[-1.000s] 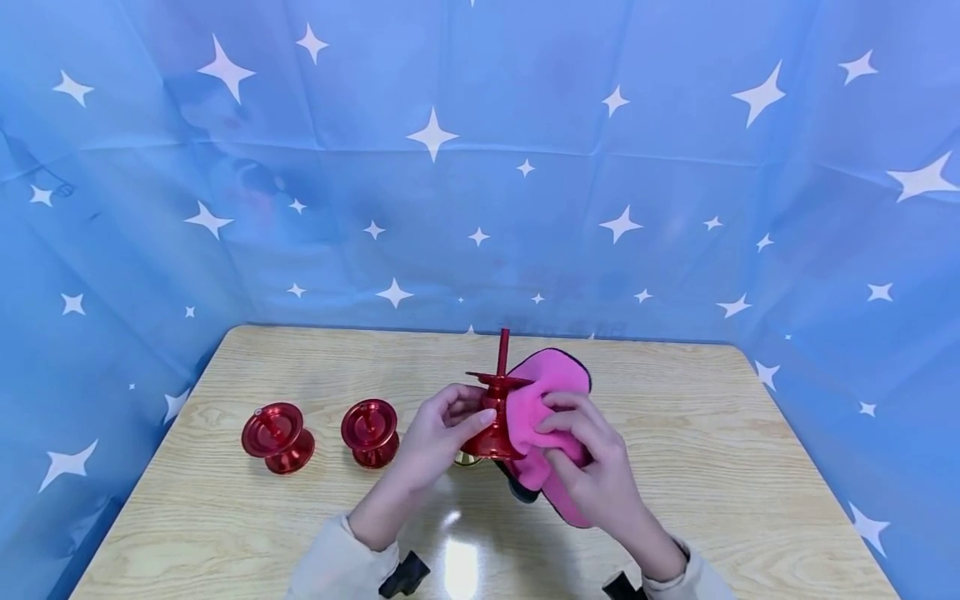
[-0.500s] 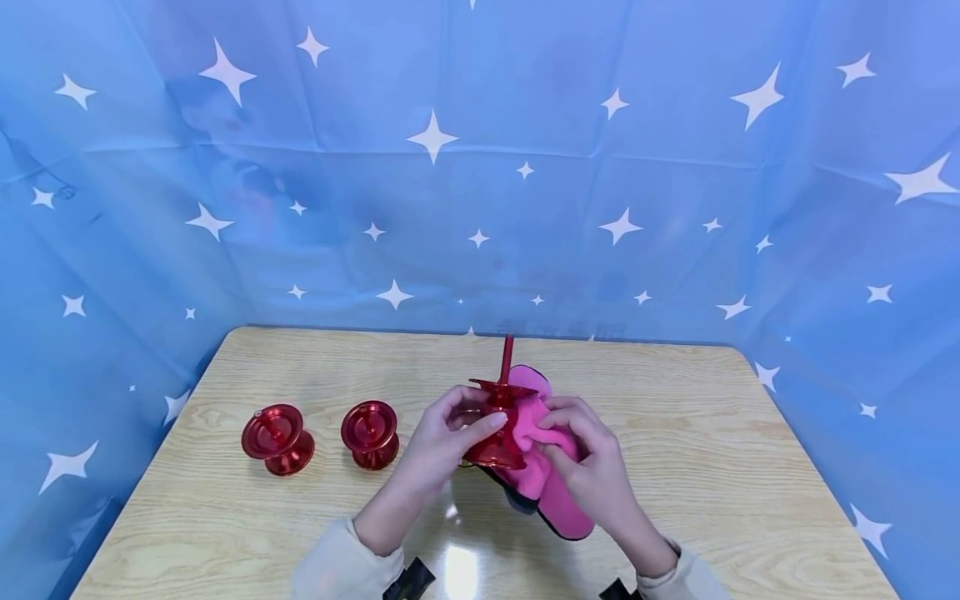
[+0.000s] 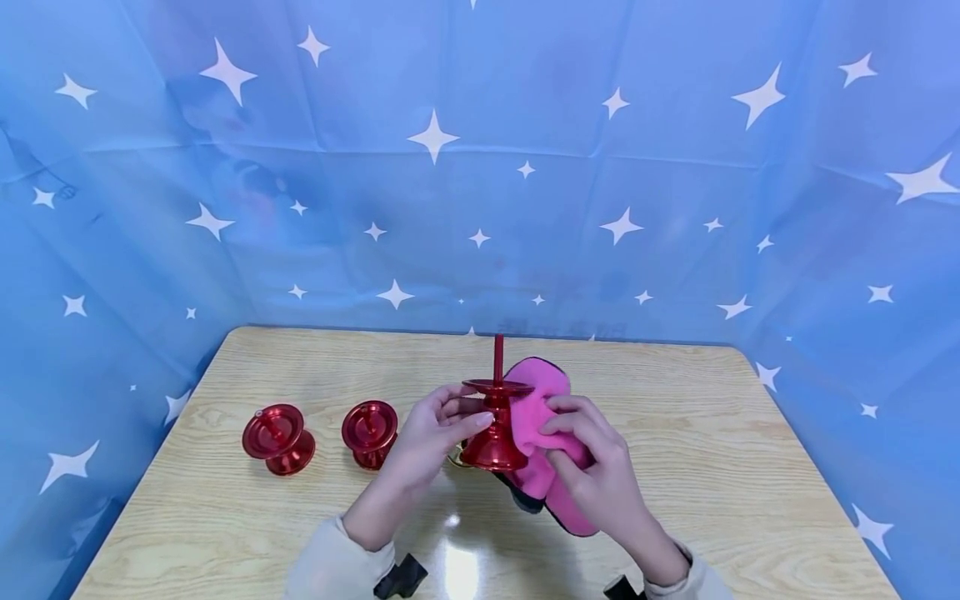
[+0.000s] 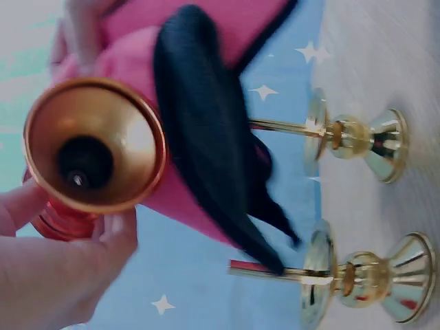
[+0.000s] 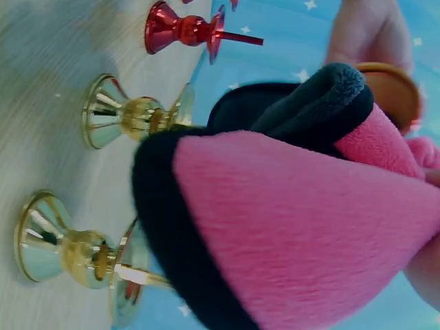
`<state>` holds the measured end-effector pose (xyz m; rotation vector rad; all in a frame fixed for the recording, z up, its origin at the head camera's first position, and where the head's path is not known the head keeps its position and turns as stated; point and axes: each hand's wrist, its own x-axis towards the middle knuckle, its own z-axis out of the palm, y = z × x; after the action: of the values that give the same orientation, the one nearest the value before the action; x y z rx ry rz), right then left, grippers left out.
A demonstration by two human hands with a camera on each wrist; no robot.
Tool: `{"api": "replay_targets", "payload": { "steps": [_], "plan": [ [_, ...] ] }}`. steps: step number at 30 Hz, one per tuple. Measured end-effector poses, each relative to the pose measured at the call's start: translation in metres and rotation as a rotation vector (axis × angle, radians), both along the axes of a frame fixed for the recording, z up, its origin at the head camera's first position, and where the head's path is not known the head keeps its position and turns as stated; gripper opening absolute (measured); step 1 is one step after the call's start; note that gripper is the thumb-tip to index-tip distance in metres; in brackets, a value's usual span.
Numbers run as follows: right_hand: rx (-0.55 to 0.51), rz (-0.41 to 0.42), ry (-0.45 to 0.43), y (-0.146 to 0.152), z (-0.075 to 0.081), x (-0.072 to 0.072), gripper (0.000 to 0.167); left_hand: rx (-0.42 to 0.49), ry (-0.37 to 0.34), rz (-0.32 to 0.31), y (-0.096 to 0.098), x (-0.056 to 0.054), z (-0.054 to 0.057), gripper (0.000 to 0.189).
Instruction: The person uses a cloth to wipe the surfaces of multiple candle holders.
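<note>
My left hand (image 3: 429,429) grips a red metal candle holder (image 3: 497,433) by its waist, thumb in front, and keeps it upright above the table. The left wrist view looks into its hollow, copper-toned underside (image 4: 130,137). In my right hand (image 3: 602,467) a pink cloth (image 3: 534,415) with a dark edge and dark back is pinched between thumb and fingers. Bunched cloth lies against the right side of the candle holder. The right wrist view is largely filled by the cloth (image 5: 295,220), which hides most of that hand's fingers.
Two red candle holders stand on the table to the left, one farther out (image 3: 277,439) and one nearer (image 3: 371,433). Two gold candle holders, one (image 4: 354,137) beyond the other (image 4: 364,278), stand beneath the hands. A blue starry curtain (image 3: 480,192) rises behind the table.
Over the last half second the candle holder has shifted slightly left with my left hand and stands straighter. The cloth's upper part has moved right and spread out beside it.
</note>
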<state>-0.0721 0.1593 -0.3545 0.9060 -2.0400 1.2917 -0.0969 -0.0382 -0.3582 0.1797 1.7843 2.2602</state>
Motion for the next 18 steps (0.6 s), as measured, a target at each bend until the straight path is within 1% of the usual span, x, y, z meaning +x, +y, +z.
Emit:
{"api": "replay_targets", "payload": {
  "steps": [1,3,5,9,12,14,15,18],
  "plan": [
    [-0.002,-0.013,-0.025,0.001,-0.001,-0.001,0.037,0.015,0.002,-0.013,-0.001,0.0,0.002,0.045],
    [-0.01,-0.025,-0.06,0.002,-0.004,-0.002,0.04,0.014,0.026,-0.038,-0.002,0.002,0.006,0.05],
    [-0.022,-0.026,-0.088,0.002,-0.006,-0.003,0.04,-0.019,0.066,-0.056,-0.002,0.003,0.01,0.053],
    [-0.041,-0.023,-0.109,0.002,-0.007,-0.003,0.04,-0.122,0.163,-0.068,-0.001,0.006,0.015,0.053],
    [-0.05,-0.006,-0.123,0.002,-0.005,-0.002,0.04,-0.179,0.229,-0.084,-0.001,0.007,0.02,0.052],
    [-0.051,0.005,-0.154,0.003,-0.003,0.0,0.039,-0.255,0.274,-0.086,-0.002,0.007,0.023,0.053],
    [-0.053,0.009,-0.17,0.003,-0.002,0.0,0.039,-0.292,0.288,-0.092,-0.004,0.007,0.025,0.053],
    [-0.047,0.004,-0.209,0.004,0.0,0.001,0.037,-0.394,0.297,-0.102,-0.009,0.007,0.031,0.057]
  ]
}}
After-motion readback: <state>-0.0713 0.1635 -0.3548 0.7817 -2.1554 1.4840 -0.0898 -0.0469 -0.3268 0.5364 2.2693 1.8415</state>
